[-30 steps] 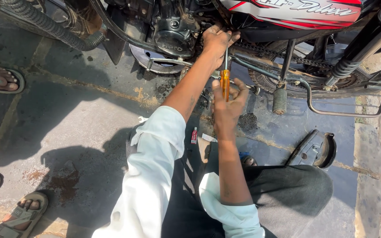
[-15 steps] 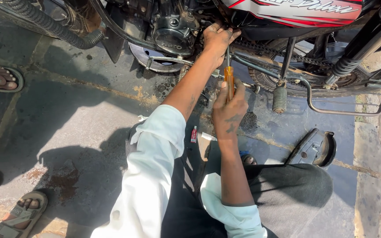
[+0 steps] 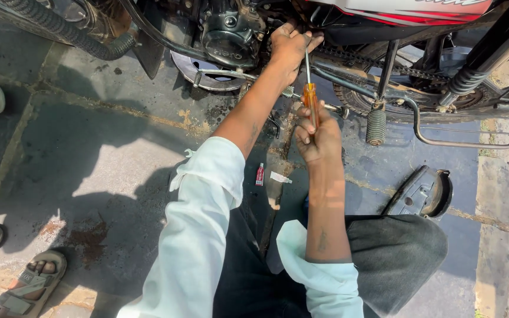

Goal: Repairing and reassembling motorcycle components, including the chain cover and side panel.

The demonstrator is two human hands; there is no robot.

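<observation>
Amber plastic handle: my right hand (image 3: pixel 319 138) is closed round the screwdriver (image 3: pixel 310 97), its thin steel shaft pointing up at the motorcycle engine (image 3: pixel 231 29).
Handling: light, stiff, smooth; I judge the fluted handle the best hold.
Left hand (image 3: pixel 287 44): fingers curled on greasy metal beside the shaft tip.
Nearby: ribbed rubber footpeg (image 3: pixel 376 126), oily drive chain (image 3: pixel 354 57), black chain cover (image 3: pixel 422 194) on the stone floor (image 3: pixel 101 171).

Harsh sunlight, sharp focus, with a deep shadow across the pavement (image 3: pixel 78 176).
</observation>
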